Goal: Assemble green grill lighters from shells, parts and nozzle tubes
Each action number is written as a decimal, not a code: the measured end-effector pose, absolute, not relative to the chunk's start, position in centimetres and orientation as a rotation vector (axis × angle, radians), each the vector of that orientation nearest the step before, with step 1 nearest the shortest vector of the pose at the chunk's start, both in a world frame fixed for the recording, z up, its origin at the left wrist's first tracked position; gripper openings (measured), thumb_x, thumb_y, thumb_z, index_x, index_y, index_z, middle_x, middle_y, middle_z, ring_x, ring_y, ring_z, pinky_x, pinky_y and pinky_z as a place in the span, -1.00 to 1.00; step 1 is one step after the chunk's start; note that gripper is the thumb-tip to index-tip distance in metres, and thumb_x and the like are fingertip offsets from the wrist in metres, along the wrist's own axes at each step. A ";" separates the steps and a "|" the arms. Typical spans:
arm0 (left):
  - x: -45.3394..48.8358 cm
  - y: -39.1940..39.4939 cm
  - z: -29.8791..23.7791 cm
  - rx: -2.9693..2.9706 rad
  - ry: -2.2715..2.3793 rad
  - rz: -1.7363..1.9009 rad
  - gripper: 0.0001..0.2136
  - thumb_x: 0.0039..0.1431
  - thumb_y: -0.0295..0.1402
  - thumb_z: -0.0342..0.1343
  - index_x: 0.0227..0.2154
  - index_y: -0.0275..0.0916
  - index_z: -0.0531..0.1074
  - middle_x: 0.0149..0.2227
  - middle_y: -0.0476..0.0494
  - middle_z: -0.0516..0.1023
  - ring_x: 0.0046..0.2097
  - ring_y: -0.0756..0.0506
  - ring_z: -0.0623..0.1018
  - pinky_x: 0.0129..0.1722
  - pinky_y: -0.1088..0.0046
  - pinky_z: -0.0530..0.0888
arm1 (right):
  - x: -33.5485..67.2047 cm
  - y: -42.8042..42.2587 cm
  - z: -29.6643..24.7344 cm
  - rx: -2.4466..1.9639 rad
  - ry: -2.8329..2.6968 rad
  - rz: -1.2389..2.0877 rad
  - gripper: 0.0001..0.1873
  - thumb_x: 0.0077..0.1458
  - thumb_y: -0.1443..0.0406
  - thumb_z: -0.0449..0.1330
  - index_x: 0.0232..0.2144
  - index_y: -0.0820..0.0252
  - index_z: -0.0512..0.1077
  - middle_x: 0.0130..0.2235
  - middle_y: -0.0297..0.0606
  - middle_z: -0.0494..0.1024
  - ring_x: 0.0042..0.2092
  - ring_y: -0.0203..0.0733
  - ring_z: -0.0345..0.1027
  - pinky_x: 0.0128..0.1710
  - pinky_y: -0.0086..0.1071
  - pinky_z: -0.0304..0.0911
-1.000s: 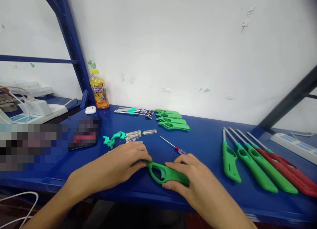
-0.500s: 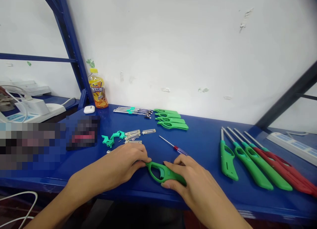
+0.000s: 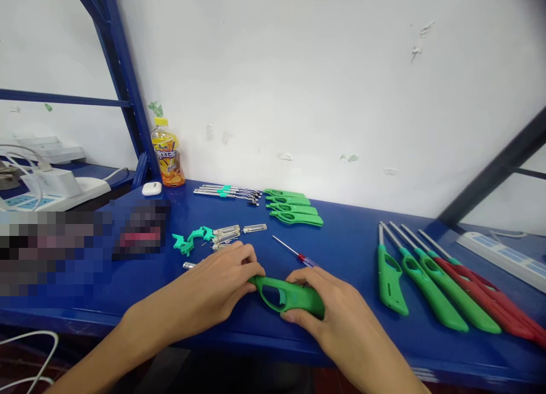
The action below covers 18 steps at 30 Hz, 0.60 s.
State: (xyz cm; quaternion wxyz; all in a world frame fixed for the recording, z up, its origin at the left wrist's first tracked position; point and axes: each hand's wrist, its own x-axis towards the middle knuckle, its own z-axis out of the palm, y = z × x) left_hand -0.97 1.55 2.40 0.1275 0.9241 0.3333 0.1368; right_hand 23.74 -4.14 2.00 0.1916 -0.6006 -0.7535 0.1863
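Observation:
A green gas lighter (image 3: pixel 294 296) with a teal trigger in its finger loop is held level just above the front of the blue table. My right hand (image 3: pixel 336 311) is closed around its handle end, thumb below and fingers above. With thumb and fingers, my left hand (image 3: pixel 232 280) pinches the narrow front end, which its fingertips partly cover. A metal tube (image 3: pixel 188 265) pokes out from beneath my left hand. Just beyond the lighter lies a screwdriver (image 3: pixel 294 252) with a red and clear handle, partly behind my right hand.
Teal plastic triggers (image 3: pixel 194 239) and clear fuel cartridges (image 3: pixel 230 233) lie beyond my left hand. Behind them are metal tubes with wires (image 3: pixel 226 191) and green handle shells (image 3: pixel 294 206). Assembled lighters (image 3: pixel 435 286) lie at right, near a power strip (image 3: pixel 499 257). A drink bottle (image 3: pixel 168 155) stands back left.
The lighter has rolled slightly, showing more of its side, and my left hand has shifted a little along its front end. More of the metal tube shows beside my left hand.

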 end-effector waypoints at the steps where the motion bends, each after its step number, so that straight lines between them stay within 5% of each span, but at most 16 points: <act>1: -1.0 1.6 2.3 2.688 0.972 0.422 -0.80 0.48 -0.52 0.07 -0.02 -0.14 0.54 -0.03 -0.10 0.50 -0.03 -0.18 0.54 -0.03 0.28 0.41 | 23.8 -4.1 1.8 -1.655 -2.105 0.508 -0.68 0.22 0.39 0.40 -0.04 -0.04 0.49 -0.01 -0.31 0.63 0.00 0.03 0.57 -0.01 -0.13 0.38; 13: -0.9 1.2 2.9 2.758 0.969 0.474 -0.85 0.41 -0.57 0.14 -0.14 -0.17 0.48 -0.13 -0.04 0.54 -0.10 -0.18 0.52 -0.09 0.27 0.33 | 23.8 -4.1 1.1 -1.489 -2.159 0.254 -0.68 0.25 0.47 0.35 -0.10 -0.04 0.45 -0.11 -0.39 0.65 -0.13 -0.03 0.57 -0.16 -0.20 0.39; 18: -1.1 1.4 2.9 2.785 0.988 0.466 -0.88 0.44 -0.53 0.14 -0.12 -0.17 0.49 -0.15 -0.05 0.55 -0.11 -0.19 0.52 -0.06 0.23 0.32 | 24.5 -4.1 0.5 -1.264 -2.146 0.064 -0.72 0.31 0.44 0.35 -0.02 -0.01 0.49 -0.02 -0.32 0.72 -0.02 -0.05 0.62 0.02 -0.16 0.39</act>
